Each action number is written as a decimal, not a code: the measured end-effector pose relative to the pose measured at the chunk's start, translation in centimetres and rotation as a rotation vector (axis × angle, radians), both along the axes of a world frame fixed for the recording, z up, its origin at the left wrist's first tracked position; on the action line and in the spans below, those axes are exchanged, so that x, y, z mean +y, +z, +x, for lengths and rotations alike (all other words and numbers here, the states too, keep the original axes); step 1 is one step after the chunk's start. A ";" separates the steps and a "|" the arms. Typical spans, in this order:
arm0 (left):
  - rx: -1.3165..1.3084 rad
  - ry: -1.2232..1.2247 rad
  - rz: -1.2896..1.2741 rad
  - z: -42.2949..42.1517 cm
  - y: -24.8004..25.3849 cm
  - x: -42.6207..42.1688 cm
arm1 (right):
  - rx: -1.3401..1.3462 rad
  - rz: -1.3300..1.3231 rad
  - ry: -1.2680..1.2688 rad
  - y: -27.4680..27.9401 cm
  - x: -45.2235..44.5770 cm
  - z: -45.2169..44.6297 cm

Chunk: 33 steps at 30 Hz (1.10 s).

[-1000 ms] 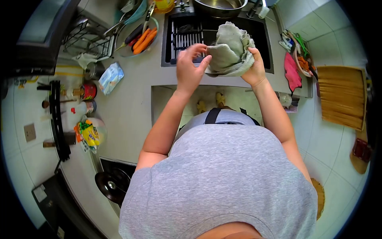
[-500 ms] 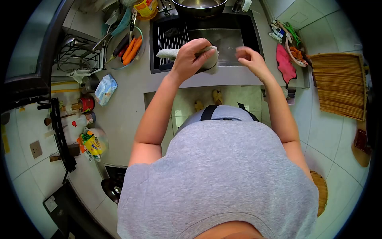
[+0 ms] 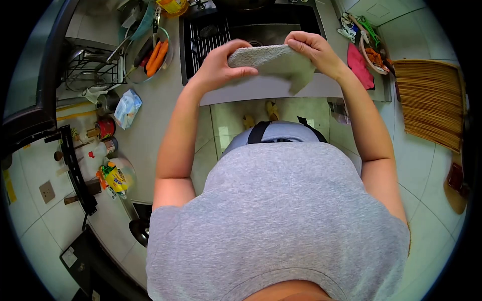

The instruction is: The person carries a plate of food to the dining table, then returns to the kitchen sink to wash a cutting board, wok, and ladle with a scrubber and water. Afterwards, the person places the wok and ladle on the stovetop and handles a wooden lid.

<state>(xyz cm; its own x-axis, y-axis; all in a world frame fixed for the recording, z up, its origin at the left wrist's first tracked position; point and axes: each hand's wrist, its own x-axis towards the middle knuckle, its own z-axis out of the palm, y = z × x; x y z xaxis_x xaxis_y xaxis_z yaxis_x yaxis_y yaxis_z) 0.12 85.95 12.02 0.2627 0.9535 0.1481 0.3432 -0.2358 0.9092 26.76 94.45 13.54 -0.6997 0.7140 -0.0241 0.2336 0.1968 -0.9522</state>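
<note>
A grey-green cloth point(image 3: 271, 62) is stretched between both hands at the front edge of the dark sink point(image 3: 271, 32), its right part hanging down and slightly blurred. My left hand point(image 3: 221, 65) grips the cloth's left end, with the thumb below and the fingers along the top. At the upper right corner my right hand point(image 3: 314, 50) pinches the cloth between thumb and fingers. Behind the cloth, part of the sink basin and its drain show.
A drying rack point(image 3: 206, 42) spans the sink's left side. Further left stand a bowl with carrots point(image 3: 156, 59), a blue-white packet point(image 3: 128, 108) and a wire rack point(image 3: 90, 70). To the right lie a pink cloth point(image 3: 358, 65) and a basket point(image 3: 370, 52).
The cloth, bunched at first and then mostly in my left hand, is now spread between both hands. My right hand has come back to it and taken hold. The view has shifted slightly.
</note>
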 end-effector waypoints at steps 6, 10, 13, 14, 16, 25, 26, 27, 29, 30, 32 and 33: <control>0.178 -0.234 -0.367 -1.6 -3.1 0.8 | -0.170 0.143 0.128 3.5 2.4 0.9; 0.378 -0.049 -0.226 -2.5 -6.4 1.5 | -0.432 0.162 0.210 4.4 4.3 3.8; 0.411 0.115 0.318 -1.1 -6.3 2.2 | -0.625 0.192 0.147 1.1 5.5 6.7; 0.408 0.117 0.316 -0.8 -6.3 2.1 | -0.628 0.191 0.149 -0.1 5.9 7.7; 0.551 0.187 0.220 -0.2 -6.4 1.8 | -0.565 0.352 0.069 -2.4 6.4 9.7; 0.935 -0.017 0.341 3.2 -19.6 -6.1 | -0.829 0.301 0.092 -16.8 -5.6 13.0; 0.897 -0.012 0.218 3.7 -19.5 -7.2 | -0.817 0.279 0.098 -17.9 -6.4 13.3; 0.856 -0.005 0.096 4.1 -19.6 -7.7 | -0.742 0.381 0.035 -19.1 -6.8 13.3; 0.889 -0.077 0.093 4.5 -19.6 -8.2 | -0.715 0.402 0.032 -17.9 -6.8 11.5; 0.925 -0.154 0.101 4.6 -19.6 -8.4 | -0.684 0.427 0.017 -17.2 -6.6 10.3; 0.956 -0.127 0.076 4.7 -20.6 -8.4 | -0.697 0.427 0.159 -17.4 -6.1 9.2; 0.980 -0.121 0.061 4.7 -21.2 -8.3 | -0.676 0.467 0.246 -18.1 -5.7 8.8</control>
